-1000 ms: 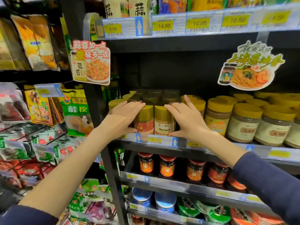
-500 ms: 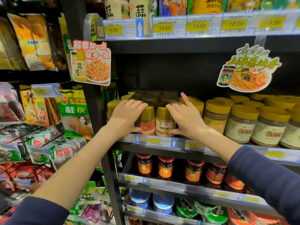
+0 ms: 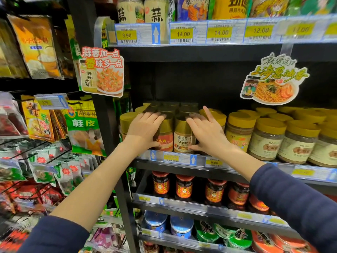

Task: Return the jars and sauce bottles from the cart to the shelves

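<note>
On the middle shelf (image 3: 182, 159) stands a block of gold-lidded jars, several rows deep. My left hand (image 3: 145, 132) lies over the front jars at the block's left; its fingers reach the lid of a red-labelled jar (image 3: 166, 142) and its thumb touches that jar's base. My right hand (image 3: 206, 134) presses with spread, straight fingers against the block's right side, its thumb beside a cream-labelled jar (image 3: 183, 142). The jars behind each palm are hidden. No cart is in view.
Yellow-lidded paste jars (image 3: 266, 141) fill the shelf to the right. Dark chili sauce jars (image 3: 184, 189) stand one shelf below, with tins under them. Tall bottles (image 3: 156, 11) are on the top shelf. Spice packets (image 3: 83, 128) hang at the left. Promo signs (image 3: 102, 72) stick out.
Both hands stay on the gold-lidded jars and have shifted only slightly. My right fingers are spread a little wider.
</note>
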{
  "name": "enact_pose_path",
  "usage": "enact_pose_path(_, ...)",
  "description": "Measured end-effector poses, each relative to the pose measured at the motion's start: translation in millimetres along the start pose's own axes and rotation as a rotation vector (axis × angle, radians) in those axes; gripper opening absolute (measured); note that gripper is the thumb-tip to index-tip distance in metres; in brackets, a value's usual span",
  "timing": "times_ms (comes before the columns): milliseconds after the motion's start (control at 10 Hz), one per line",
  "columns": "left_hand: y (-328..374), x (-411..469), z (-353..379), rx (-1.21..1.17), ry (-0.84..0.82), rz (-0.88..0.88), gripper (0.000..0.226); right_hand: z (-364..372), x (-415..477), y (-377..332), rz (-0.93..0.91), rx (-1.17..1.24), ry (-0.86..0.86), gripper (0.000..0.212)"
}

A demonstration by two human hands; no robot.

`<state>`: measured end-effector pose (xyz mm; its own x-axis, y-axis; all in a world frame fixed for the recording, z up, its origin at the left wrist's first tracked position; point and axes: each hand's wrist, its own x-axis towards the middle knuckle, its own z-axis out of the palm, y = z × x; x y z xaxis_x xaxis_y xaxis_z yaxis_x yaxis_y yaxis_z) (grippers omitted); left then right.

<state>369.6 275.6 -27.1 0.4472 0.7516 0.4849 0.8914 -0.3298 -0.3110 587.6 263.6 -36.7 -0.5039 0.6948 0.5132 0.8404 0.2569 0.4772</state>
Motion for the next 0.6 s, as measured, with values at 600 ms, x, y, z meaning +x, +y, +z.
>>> enact_pose_path(600,17,-55,-23,-0.303,-0.016,0.147,0.083,-42,-85,36,0.054,0.332,-0.149,0.078)
